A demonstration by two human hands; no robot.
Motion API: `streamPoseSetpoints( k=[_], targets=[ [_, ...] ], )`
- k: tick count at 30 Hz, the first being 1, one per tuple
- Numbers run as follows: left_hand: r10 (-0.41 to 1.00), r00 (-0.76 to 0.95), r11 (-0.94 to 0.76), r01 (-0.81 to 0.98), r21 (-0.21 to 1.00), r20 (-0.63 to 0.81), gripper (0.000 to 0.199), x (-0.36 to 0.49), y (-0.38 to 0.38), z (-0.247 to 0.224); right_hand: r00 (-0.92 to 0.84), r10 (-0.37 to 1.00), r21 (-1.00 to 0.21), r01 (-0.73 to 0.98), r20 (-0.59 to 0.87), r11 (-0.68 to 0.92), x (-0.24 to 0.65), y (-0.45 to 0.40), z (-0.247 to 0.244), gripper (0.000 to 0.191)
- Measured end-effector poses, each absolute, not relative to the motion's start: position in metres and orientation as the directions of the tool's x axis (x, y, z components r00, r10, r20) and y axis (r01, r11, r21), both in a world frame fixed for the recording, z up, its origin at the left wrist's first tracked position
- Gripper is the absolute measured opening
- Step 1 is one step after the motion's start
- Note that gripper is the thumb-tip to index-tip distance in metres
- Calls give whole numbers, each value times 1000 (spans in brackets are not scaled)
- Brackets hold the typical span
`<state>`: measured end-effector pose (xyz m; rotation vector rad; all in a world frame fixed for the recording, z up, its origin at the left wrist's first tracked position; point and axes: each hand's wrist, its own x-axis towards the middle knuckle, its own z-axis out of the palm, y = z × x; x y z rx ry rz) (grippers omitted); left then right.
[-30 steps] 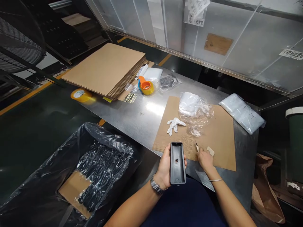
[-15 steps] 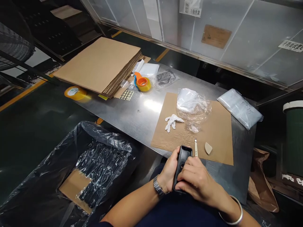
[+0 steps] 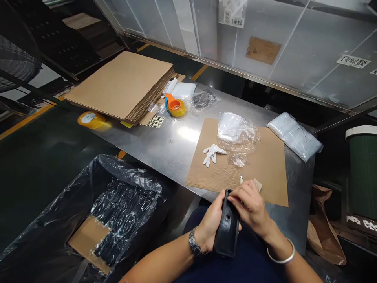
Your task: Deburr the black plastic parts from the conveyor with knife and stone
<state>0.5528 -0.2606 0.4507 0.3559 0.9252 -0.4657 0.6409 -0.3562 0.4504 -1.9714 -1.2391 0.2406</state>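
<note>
My left hand (image 3: 210,226) is wrapped round a long black hollow case (image 3: 226,239) with a small round hole in its floor. It is held in front of my body, just off the table's near edge. At the far end of the case, the bent fingers and thumb of my right hand (image 3: 250,204) are closed on the rim; whether a small thing is also between them is hidden. Beyond that hand, the tip of a craft knife (image 3: 241,178) and part of a beige rounded piece (image 3: 258,184) show on a cardboard sheet (image 3: 273,169).
White finger-shaped covers (image 3: 213,154) and clear plastic bags (image 3: 235,129) lie on the cardboard. The metal table (image 3: 156,151) also bears stacked cardboard (image 3: 123,84), a tape dispenser (image 3: 176,107), a tape roll (image 3: 90,119) and a bag packet (image 3: 294,135). A black-lined bin (image 3: 129,173) stands left.
My right hand has moved from inside the middle of the case to its far end. The case has tilted and come slightly nearer my body, baring the hole. The view has shifted slightly.
</note>
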Motion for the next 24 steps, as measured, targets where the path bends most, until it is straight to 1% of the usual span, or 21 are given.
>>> streamPoseSetpoints(
  k=[2, 3, 5, 6, 8, 10, 11, 16, 20, 24],
  targets=[
    [-267, 530, 833, 546, 83, -805, 67, 552, -261, 451, 581, 788, -726, 630, 205, -275, 647, -356, 453, 11],
    [-274, 543, 839, 538, 78, -794, 67, 552, -261, 451, 581, 795, -756, 596, 174, -270, 650, -357, 455, 15],
    [-285, 547, 841, 537, 69, -787, 65, 551, -262, 449, 508, 856, -823, 525, 95, -220, 654, -359, 458, 28],
    [-293, 543, 835, 546, 66, -787, 65, 550, -262, 449, 460, 886, -848, 493, 63, -195, 655, -360, 459, 31],
    [-318, 535, 815, 575, 62, -782, 68, 549, -262, 447, 407, 913, -872, 461, 41, -167, 657, -362, 459, 25],
    [-332, 544, 802, 593, 73, -770, 70, 547, -263, 446, 421, 906, -879, 449, 49, -161, 659, -363, 458, 14],
    [-336, 547, 796, 600, 79, -767, 72, 546, -264, 446, 426, 903, -884, 442, 55, -154, 660, -363, 457, 12],
    [-405, 530, 755, 654, 55, -745, 76, 541, -266, 444, 359, 933, -903, 400, -2, -156, 665, -366, 458, 16],
    [-394, 532, 746, 661, 77, -749, 77, 540, -267, 443, 345, 939, -897, 419, 10, -144, 666, -367, 460, 16],
    [-392, 513, 739, 670, 71, -763, 75, 540, -268, 445, 325, 946, -884, 444, 7, -146, 666, -368, 462, 19]
  ],
)
